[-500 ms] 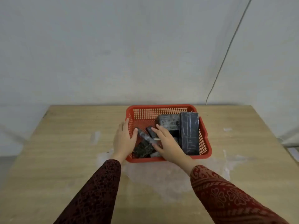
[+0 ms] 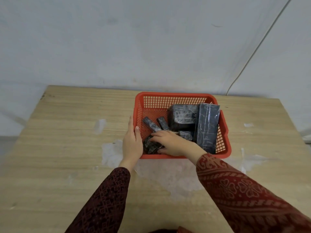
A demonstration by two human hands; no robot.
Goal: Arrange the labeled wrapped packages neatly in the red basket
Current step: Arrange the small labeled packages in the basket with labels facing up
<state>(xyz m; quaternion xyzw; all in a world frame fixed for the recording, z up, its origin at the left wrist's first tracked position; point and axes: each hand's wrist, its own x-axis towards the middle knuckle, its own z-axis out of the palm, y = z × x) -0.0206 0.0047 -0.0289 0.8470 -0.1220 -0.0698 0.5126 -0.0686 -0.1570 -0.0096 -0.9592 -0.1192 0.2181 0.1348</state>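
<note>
My left hand [image 2: 132, 145] cups the near-left wall of the red basket [image 2: 173, 95], at frame centre on the surface [image 2: 67, 132], probably to steady it. My right hand [image 2: 171, 143] lies loosely spread on a small wrapped package [image 2: 150, 147], gripping nothing; I judge it is nudging that piece into line with the other packages [image 2: 207, 126].

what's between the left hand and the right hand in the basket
In the head view, the red basket's left wall and a small dark wrapped package lie between the left hand, outside on the rim, and the right hand, inside.
</note>
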